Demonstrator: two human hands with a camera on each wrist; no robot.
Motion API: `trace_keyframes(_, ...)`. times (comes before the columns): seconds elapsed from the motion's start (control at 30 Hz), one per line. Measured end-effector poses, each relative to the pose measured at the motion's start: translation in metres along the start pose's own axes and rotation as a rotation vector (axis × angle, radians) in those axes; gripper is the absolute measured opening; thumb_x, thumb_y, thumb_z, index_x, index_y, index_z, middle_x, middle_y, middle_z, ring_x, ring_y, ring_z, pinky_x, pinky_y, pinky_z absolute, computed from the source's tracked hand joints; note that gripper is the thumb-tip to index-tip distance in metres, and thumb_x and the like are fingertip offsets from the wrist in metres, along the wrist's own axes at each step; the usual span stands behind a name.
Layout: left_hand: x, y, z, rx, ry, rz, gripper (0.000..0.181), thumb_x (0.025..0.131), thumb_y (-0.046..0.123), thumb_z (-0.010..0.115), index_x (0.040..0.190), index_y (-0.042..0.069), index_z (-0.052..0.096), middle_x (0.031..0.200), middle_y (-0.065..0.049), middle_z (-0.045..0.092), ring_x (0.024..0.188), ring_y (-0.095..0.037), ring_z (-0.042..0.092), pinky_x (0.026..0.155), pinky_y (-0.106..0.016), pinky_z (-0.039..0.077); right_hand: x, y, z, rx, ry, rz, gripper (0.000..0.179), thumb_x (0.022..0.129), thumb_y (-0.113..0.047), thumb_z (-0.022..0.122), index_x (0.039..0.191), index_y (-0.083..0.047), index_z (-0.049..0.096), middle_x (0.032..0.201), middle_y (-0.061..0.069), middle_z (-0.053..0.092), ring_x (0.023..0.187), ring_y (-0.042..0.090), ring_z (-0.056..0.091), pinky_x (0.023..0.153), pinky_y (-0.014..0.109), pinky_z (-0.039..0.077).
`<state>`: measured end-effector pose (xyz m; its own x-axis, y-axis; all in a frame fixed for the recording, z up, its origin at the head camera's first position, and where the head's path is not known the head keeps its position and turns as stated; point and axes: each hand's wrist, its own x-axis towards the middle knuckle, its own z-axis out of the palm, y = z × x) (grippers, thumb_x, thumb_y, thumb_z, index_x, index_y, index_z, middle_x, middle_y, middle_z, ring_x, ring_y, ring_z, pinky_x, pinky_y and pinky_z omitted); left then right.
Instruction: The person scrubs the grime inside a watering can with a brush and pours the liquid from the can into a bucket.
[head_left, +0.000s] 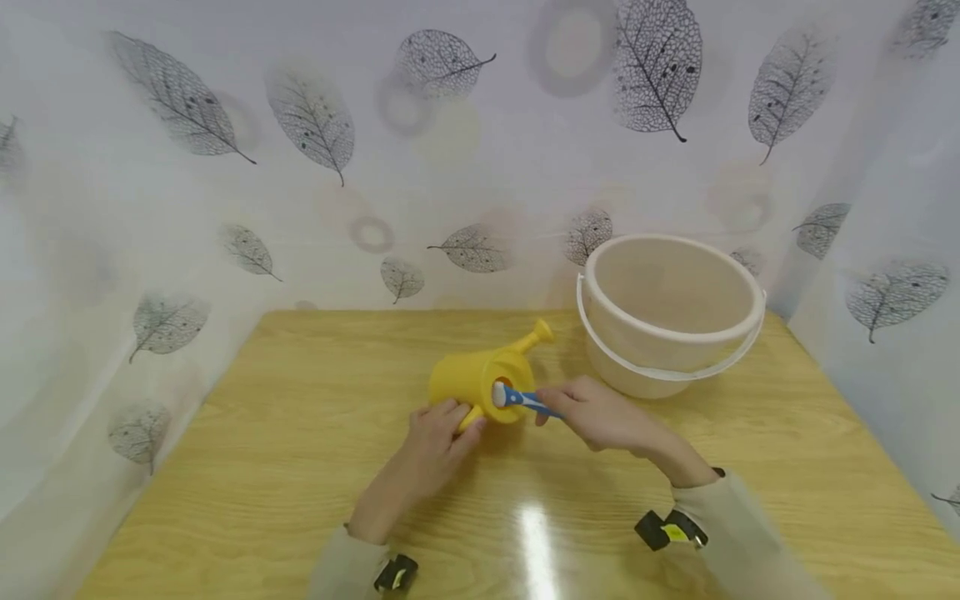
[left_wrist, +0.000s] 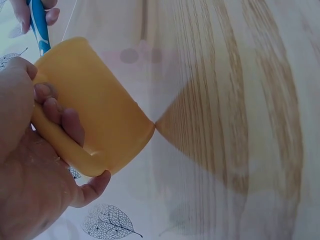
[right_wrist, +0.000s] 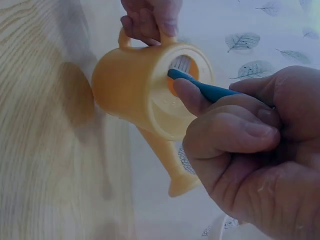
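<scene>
A yellow watering can (head_left: 463, 377) is tipped over on its base edge at mid-table, its mouth facing right and its spout (head_left: 534, 335) pointing away. My left hand (head_left: 433, 446) grips the can's handle (left_wrist: 65, 140), fingers curled round it in the left wrist view. With my right hand (head_left: 600, 412) I hold a blue-and-white brush (head_left: 525, 400) by its handle. In the right wrist view, the brush's white bristles (right_wrist: 180, 63) are at the can's round opening, partly inside it. Whether they touch the inner wall cannot be told.
A white bucket (head_left: 637, 379) with its carrying handle hanging down at the front stands at the back right. The glossy wooden table (head_left: 300, 467) backs onto a pale leaf-printed curtain (head_left: 465, 167), which also hangs on both sides.
</scene>
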<state>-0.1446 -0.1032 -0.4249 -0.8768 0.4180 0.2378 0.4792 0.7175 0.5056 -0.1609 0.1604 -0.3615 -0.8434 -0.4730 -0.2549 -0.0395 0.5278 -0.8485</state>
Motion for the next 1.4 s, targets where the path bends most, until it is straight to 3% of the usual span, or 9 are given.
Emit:
trace_keyframes(0.17,0.001,-0.002,0.001,0.014,0.009,0.011,0.027,0.106,0.029,0.054,0.081,0.020,0.051,0.077,0.008,0.044,0.076,-0.008,0.043,0.084,-0.039,0.033,-0.002,-0.002,-0.003,0.016,-0.008,0.007,0.045,0.110,-0.039,0.041,0.104,-0.007,0.073,0.054,-0.007,0.029,0.042,0.008,0.024,0.041,0.022,0.026)
trace_keyframes(0.47,0.001,-0.002,0.001,0.001,0.006,0.021,0.025,0.106,0.029,0.053,0.082,0.020,0.052,0.078,0.009,0.044,0.077,-0.009,0.043,0.084,-0.039,0.031,0.011,-0.002,0.010,-0.013,0.016,-0.017,0.046,0.110,-0.037,0.039,0.103,-0.007,0.074,0.054,-0.007,0.032,0.042,0.008,0.028,0.042,0.021,0.028)
trace_keyframes(0.7,0.000,-0.001,-0.002,0.002,-0.018,-0.009,0.026,0.106,0.028,0.053,0.082,0.020,0.051,0.078,0.008,0.044,0.077,-0.010,0.043,0.085,-0.039,0.032,0.002,-0.003,0.000,-0.015,0.008,-0.013,0.044,0.109,-0.036,0.039,0.102,-0.009,0.074,0.056,-0.007,0.030,0.043,0.008,0.027,0.042,0.021,0.027)
trace_keyframes(0.87,0.000,-0.002,-0.002,0.000,-0.028,-0.013,0.026,0.106,0.029,0.053,0.082,0.020,0.051,0.078,0.008,0.044,0.078,-0.010,0.043,0.085,-0.039,0.031,0.000,-0.003,-0.002,0.145,-0.048,0.015,0.048,0.110,-0.040,0.040,0.106,-0.002,0.070,0.055,-0.007,0.030,0.045,0.007,0.027,0.043,0.022,0.026)
trace_keyframes(1.1,0.000,0.001,0.000,0.005,-0.014,0.000,0.026,0.107,0.030,0.053,0.082,0.021,0.051,0.079,0.009,0.045,0.078,-0.009,0.044,0.084,-0.040,0.032,0.011,-0.003,0.012,0.450,-0.109,0.073,0.047,0.110,-0.035,0.037,0.110,0.006,0.062,0.055,-0.010,0.029,0.046,0.003,0.026,0.045,0.019,0.026)
trace_keyframes(1.23,0.000,0.002,0.000,0.002,-0.018,0.001,0.026,0.107,0.030,0.052,0.083,0.021,0.051,0.079,0.009,0.045,0.078,-0.009,0.044,0.084,-0.040,0.031,0.010,-0.004,0.018,0.528,-0.138,0.073,0.043,0.111,-0.033,0.035,0.107,0.001,0.062,0.055,-0.011,0.031,0.045,0.002,0.029,0.044,0.018,0.027)
trace_keyframes(1.4,0.000,0.001,-0.002,-0.006,-0.015,-0.019,0.026,0.107,0.030,0.053,0.082,0.020,0.051,0.079,0.008,0.045,0.078,-0.010,0.044,0.083,-0.039,0.031,0.001,-0.005,0.018,0.545,-0.138,0.079,0.042,0.111,-0.033,0.034,0.107,-0.001,0.060,0.055,-0.010,0.030,0.044,0.002,0.029,0.043,0.019,0.027)
